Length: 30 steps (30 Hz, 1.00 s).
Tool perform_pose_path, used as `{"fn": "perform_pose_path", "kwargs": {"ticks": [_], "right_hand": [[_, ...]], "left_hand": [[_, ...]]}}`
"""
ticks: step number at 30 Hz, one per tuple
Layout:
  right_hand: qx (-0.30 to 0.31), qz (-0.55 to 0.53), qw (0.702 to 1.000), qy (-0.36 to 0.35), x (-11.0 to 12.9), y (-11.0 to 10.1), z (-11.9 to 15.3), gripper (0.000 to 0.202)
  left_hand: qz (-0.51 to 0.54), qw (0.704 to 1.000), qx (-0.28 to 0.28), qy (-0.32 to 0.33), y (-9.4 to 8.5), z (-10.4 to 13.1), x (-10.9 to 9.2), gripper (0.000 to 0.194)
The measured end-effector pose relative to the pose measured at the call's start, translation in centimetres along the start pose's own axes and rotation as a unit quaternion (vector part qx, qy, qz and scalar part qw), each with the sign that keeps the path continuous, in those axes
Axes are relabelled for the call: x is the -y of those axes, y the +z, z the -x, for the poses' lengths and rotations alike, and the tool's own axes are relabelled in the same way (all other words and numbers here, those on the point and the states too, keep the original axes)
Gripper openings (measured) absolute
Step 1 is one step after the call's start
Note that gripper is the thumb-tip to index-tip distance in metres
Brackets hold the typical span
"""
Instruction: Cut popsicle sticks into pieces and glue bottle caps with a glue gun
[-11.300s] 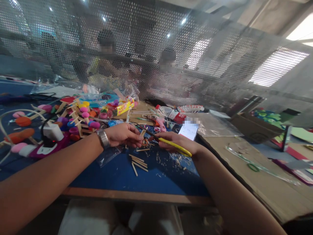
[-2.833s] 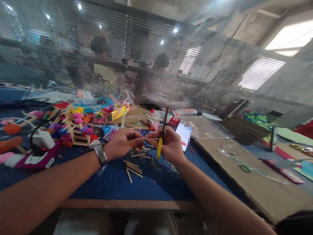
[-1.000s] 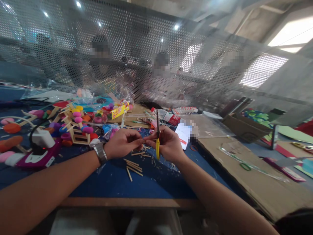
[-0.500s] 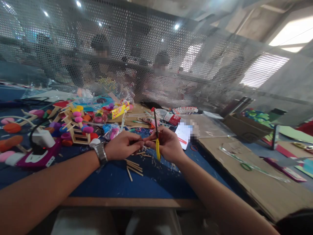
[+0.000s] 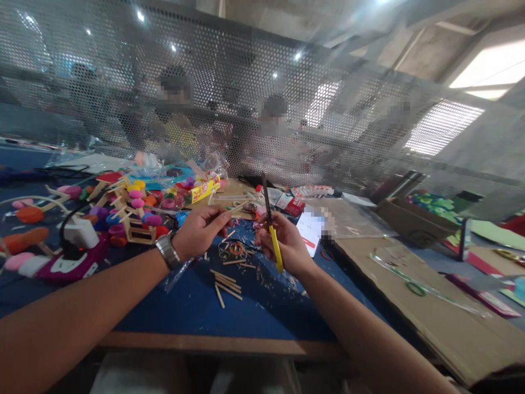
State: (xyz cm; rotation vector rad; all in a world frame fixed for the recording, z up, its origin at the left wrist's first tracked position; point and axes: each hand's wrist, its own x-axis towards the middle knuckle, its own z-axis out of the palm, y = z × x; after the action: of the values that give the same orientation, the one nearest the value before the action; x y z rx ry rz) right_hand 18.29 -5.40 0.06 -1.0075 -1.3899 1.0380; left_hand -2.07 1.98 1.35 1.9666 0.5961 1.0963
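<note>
My left hand (image 5: 202, 230), with a watch on its wrist, is closed with thumb and forefinger pinching a thin wooden stick (image 5: 238, 207) that points right. My right hand (image 5: 289, 243) is closed around a yellow-handled tool (image 5: 275, 246), its slim dark blade (image 5: 266, 198) pointing up; its exact kind is unclear. The hands are apart. Below them, several short wooden sticks (image 5: 225, 282) lie on the blue table mat (image 5: 184, 312) among pale shavings. Rubber bands (image 5: 235, 249) rest between the hands.
To the left are a purple power strip (image 5: 84, 262) with a white plug and a small wooden stick model (image 5: 137, 230) among colourful clay pieces. A phone (image 5: 309, 230) lies beyond my right hand. Cardboard (image 5: 394, 284) covers the right side, and a perforated screen (image 5: 229, 71) stands behind.
My hands, close together before, have moved apart. The left hand has shifted up and left, and the stick in it now shows. The right hand still grips the yellow-handled tool.
</note>
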Motion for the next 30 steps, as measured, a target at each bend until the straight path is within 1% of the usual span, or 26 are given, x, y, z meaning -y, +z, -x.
{"fn": "perform_pose_path", "kwargs": {"ticks": [3,6,9,15,21,26,30], "right_hand": [[0.025,0.013,1.000,-0.007,0.0,-0.2,0.3,0.047],[0.055,0.037,0.998,-0.001,0.3,-0.3,0.4,0.047],[0.087,0.069,0.994,0.006,0.9,-0.3,0.4,0.046],[0.120,0.099,0.988,-0.002,1.5,0.1,0.5,0.044],[0.115,0.086,0.989,0.018,0.9,-0.1,0.8,0.048],[0.113,0.068,0.991,0.015,0.4,-0.3,0.8,0.044],[0.111,0.058,0.992,0.017,0.4,-0.4,0.8,0.041]], "left_hand": [[-0.004,1.000,-0.018,0.008,0.0,0.0,0.0,0.031],[-0.008,1.000,-0.021,0.013,0.0,0.0,-0.1,0.032],[-0.011,1.000,-0.008,0.014,0.0,0.0,-0.2,0.033],[-0.014,1.000,0.023,0.004,0.3,0.1,-0.3,0.031],[-0.016,0.999,0.031,0.002,0.4,0.2,-0.2,0.032],[-0.019,0.999,0.035,0.003,0.3,0.2,-0.1,0.032],[-0.020,0.999,0.035,0.002,0.3,0.2,-0.1,0.034]]}}
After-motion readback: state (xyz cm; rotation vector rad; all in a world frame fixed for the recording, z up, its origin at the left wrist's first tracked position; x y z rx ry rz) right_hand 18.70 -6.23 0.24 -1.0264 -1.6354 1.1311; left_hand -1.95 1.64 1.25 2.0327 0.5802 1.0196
